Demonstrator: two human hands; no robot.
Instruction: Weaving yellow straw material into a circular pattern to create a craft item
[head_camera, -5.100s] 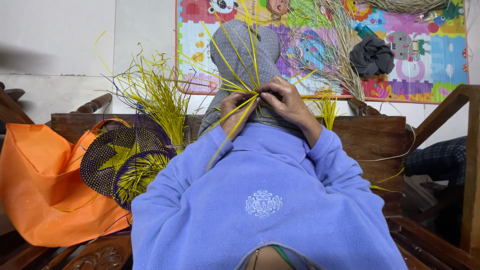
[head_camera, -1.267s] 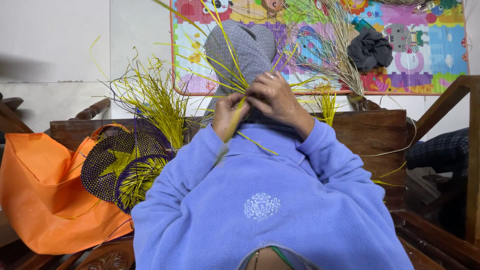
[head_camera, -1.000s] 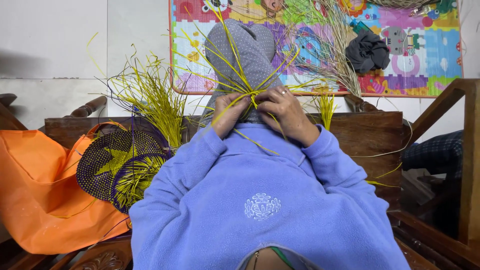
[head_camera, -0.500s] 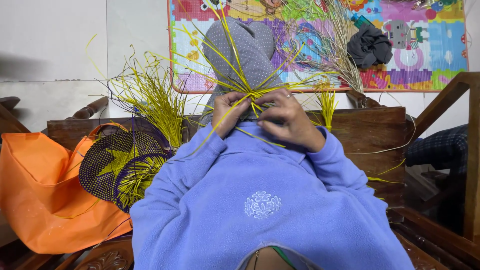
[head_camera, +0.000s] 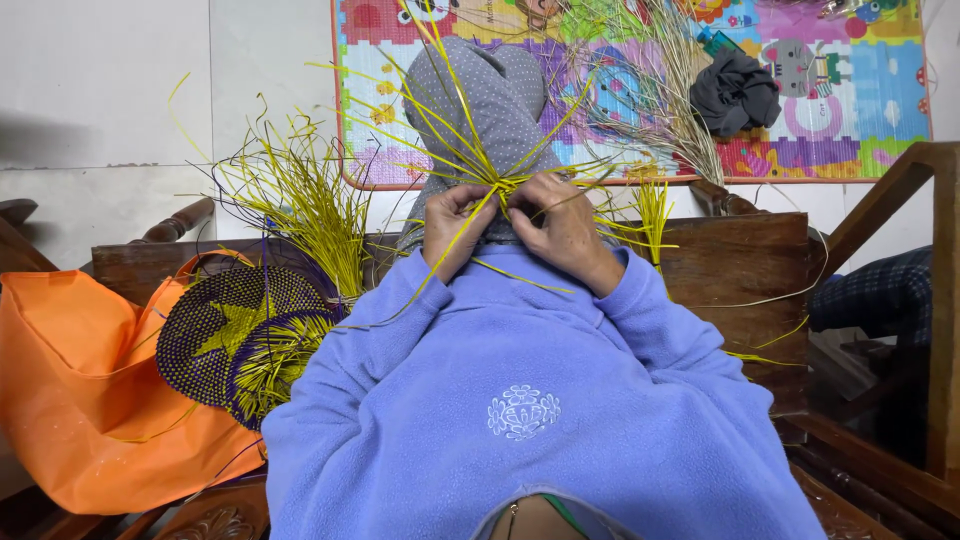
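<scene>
Both hands now sit level, the left hand (head_camera: 452, 228) and right hand (head_camera: 562, 225) pinching crossed yellow strips (head_camera: 497, 186) over the grey-clad knees. Weaving looks barely begun; next calls for tightening that knot. Farther left lies a woven piece (head_camera: 235, 335).

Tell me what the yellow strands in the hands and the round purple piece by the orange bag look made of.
Yellow strands: thin, stiff, slightly glossy strips, likely dyed palm leaf or straw; both the left hand and right hand pinch them at a crossing. Round purple piece: tightly woven from similar strips, matte, with a yellow star pattern. Orange bag: soft, creased fabric.
</scene>
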